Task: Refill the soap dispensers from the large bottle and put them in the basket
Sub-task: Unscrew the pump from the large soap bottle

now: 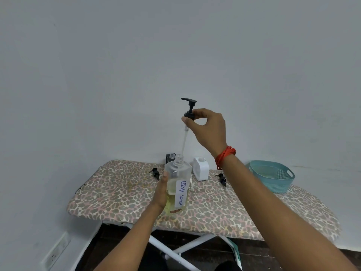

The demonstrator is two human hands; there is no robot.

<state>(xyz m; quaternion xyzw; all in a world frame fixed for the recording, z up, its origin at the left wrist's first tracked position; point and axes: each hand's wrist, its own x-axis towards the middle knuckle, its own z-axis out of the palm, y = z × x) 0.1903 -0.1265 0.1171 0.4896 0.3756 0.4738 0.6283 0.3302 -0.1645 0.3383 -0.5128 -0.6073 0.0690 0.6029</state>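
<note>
My left hand (161,193) grips the clear dispenser (178,182) labelled DISH SOAP, upright over a leopard-print ironing board (117,194). My right hand (208,127) pinches a black pump (189,110), its tube hanging above the open neck. On the board sit a white jug (200,169) between two loose pumps (155,172), and the teal basket (273,178) at the right end. The wall is bare and pale, the floor dark.

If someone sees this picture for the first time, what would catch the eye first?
The right hand, raised in the middle, pinches a black pump whose thin tube hangs down toward the open clear bottle marked DISH SOAP, which the left hand holds just below. Under them lies a board with a leopard-print cover, and a teal basket sits at its far right.
</note>
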